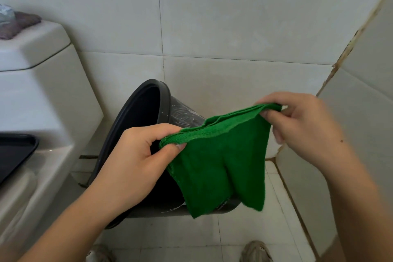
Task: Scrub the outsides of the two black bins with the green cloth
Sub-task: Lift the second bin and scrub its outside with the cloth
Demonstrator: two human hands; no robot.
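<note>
Both hands, left hand (136, 155) and right hand (302, 125), pinch the green cloth (221, 166) above one black bin (161, 100), scrubbing seemingly not underway.

I see a white toilet (42, 100) at left, a purplish cloth (20, 23) on its tank lid, a black tray (14, 151) lower down, and two shoes (256, 251) on the tiled floor (244, 229).

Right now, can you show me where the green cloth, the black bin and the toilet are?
green cloth (219, 164), head view, middle of the hanging part.
black bin (168, 95), head view, on its top rim.
toilet (32, 100), head view, front of the white tank.
</note>
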